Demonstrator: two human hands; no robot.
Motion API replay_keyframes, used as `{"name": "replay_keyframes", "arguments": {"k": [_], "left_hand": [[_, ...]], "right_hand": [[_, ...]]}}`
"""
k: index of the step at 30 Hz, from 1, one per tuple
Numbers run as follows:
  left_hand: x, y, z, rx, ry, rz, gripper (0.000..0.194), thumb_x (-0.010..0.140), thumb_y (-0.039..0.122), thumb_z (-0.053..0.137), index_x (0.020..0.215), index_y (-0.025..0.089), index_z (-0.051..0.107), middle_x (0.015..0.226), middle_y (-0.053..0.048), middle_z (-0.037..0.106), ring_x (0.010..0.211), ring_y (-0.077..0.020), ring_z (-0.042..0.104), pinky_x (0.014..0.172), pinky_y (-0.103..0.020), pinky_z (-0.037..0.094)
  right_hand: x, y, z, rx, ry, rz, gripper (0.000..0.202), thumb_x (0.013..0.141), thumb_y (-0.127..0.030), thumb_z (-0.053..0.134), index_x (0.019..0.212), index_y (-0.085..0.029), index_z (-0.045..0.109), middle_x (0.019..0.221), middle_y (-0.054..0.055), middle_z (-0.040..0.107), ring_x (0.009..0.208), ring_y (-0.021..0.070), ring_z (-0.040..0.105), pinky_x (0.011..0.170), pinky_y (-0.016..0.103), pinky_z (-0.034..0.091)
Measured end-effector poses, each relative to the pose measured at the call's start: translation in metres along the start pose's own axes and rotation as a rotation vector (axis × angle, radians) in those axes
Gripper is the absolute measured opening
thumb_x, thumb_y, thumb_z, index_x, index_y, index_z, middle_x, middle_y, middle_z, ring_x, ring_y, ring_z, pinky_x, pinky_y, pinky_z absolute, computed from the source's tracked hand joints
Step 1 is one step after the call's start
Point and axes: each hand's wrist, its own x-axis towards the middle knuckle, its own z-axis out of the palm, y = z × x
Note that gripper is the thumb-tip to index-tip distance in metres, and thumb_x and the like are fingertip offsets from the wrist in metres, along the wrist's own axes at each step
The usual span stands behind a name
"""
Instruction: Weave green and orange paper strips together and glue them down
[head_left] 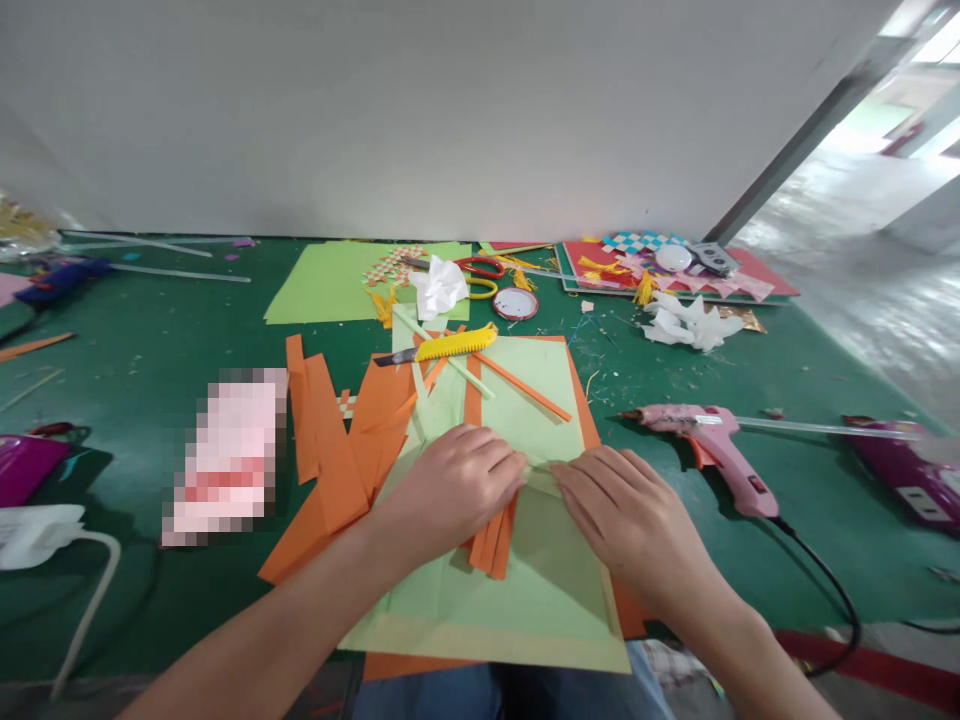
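Observation:
My left hand [466, 482] and my right hand [628, 497] are closed with their fingertips close together, pinching a pale green paper strip [541, 472] between them. Under my left fingers lie several narrow orange paper strips [491, 545], their upper parts partly hidden by the hand. Beneath everything is a large pale green paper sheet [559, 590], with orange paper [420, 665] showing from under its edges. Beyond my hands, a yellow utility knife [456, 345] lies on the sheet with its blade to the left, near a loose orange strip [521, 387].
Cut orange paper pieces [330, 440] lie left of the sheet. A pink glue gun [709, 440] with its cord rests at the right. Scissors [484, 268], crumpled tissue [437, 287], a roll of tape [515, 303] and a red board [761, 268] are at the back by the wall [420, 110].

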Motion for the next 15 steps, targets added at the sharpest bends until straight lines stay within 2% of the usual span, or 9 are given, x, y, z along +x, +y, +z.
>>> {"name": "replay_keyframes", "arguments": {"k": [5,10,15], "left_hand": [[0.001,0.001,-0.001,-0.067,0.002,-0.052,0.016,0.095,0.024,0.049,0.095,0.015,0.061,0.084,-0.006,0.067,0.087,-0.0231,0.063,0.079,-0.037,0.049],[0.002,0.001,0.002,-0.115,0.049,-0.124,0.019,0.096,0.023,0.045,0.085,0.017,0.058,0.075,-0.004,0.064,0.076,-0.0200,0.061,0.072,-0.034,0.049],[0.000,-0.001,0.006,-0.149,0.069,-0.159,0.020,0.096,0.023,0.045,0.085,0.017,0.060,0.078,-0.004,0.066,0.080,-0.0201,0.063,0.077,-0.035,0.050]], "right_hand": [[0.011,-0.004,-0.004,0.000,0.062,0.035,0.017,0.089,-0.007,0.053,0.090,-0.010,0.069,0.080,0.008,0.068,0.079,0.0212,0.059,0.071,0.035,0.043],[0.023,-0.014,-0.003,0.019,0.089,0.015,0.014,0.089,-0.008,0.055,0.089,-0.011,0.068,0.082,0.007,0.068,0.078,0.0208,0.061,0.069,0.035,0.043],[0.015,-0.005,-0.007,0.036,0.104,0.062,0.025,0.091,-0.014,0.055,0.116,-0.012,0.061,0.093,0.007,0.071,0.083,0.0204,0.063,0.075,0.035,0.047]]}}
